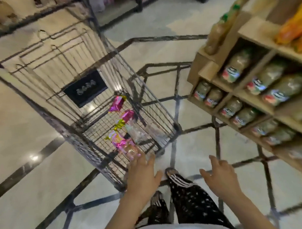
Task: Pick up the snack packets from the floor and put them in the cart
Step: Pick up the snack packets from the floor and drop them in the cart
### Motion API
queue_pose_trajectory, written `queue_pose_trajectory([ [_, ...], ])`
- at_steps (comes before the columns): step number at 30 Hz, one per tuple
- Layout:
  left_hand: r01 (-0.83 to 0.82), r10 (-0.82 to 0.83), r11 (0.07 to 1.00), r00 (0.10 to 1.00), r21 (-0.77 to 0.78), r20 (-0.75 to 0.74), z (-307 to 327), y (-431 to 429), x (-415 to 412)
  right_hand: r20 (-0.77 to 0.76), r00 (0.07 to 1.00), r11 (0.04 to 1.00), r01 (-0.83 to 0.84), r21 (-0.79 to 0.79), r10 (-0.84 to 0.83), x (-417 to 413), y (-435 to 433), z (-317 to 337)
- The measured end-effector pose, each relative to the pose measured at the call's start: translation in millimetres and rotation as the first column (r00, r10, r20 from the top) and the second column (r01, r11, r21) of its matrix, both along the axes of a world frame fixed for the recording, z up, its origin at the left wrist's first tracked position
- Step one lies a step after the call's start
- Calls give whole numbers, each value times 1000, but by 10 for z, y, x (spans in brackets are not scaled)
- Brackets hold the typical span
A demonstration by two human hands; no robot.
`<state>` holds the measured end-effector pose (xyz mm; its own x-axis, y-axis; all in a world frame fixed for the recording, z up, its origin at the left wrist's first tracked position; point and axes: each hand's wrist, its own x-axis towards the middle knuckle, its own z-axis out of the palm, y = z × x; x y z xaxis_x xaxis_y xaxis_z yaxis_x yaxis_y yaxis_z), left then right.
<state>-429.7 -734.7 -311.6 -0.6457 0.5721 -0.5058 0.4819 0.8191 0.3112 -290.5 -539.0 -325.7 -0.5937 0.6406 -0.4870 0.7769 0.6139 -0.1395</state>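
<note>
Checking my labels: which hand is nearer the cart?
Left. The left hand is at the rim of the cart, beside the packets; the right hand is apart, over the floor.

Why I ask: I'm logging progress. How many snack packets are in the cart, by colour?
Pink-and-gold packets: 3
Clear packet: 1
Pale pink packet, blurred, by the left hand: 1
Total: 5, all in the cart.

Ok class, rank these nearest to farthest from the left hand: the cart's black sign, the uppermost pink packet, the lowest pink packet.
1. Lowest pink packet, just beyond the left hand.
2. Uppermost pink packet, deeper in the cart.
3. Black sign, on its end panel.
</note>
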Motion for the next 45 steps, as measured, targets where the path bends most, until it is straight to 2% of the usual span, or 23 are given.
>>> queue_pose_trajectory([
  [3,176,-177,984,984,-36,-15,53,277,280,58,993,993,98,62,-102,607,2,7],
  [6,360,-365,929,930,-90,-50,88,618,656,127,967,972,207,107,-220,1189,43,15],
  [9,505,-513,856,856,-110,-62,100,993,1057,96,916,919,378,114,-389,1753,109,7],
  [14,721,-727,686,682,-99,-75,124,1705,1943,39,746,747,660,85,-664,2810,192,29],
  [19,879,-879,475,471,-53,-73,94,2343,3212,58,551,554,829,74,-833,4070,192,55],
  [22,936,-935,350,347,-36,-72,66,2596,4047,69,412,417,906,70,-908,4834,160,65],
  [26,982,-982,185,183,-44,-49,48,2814,5034,66,272,276,958,72,-960,5687,85,58],
  [29,996,-996,78,76,-51,-43,63,2943,5584,65,153,157,986,61,-986,6123,65,72],
  [32,998,-998,-13,-16,-59,-53,50,3134,5947,77,80,82,996,35,-994,6415,106,27],
  [39,993,-993,-91,-96,-74,-69,-207,4048,6596,84,-71,-77,995,-66,-994,6917,683,-218],
  [45,982,-983,-161,-168,-98,-71,-472,5283,7331,113,-158,-165,985,-55,-981,7531,1645,-399],
])
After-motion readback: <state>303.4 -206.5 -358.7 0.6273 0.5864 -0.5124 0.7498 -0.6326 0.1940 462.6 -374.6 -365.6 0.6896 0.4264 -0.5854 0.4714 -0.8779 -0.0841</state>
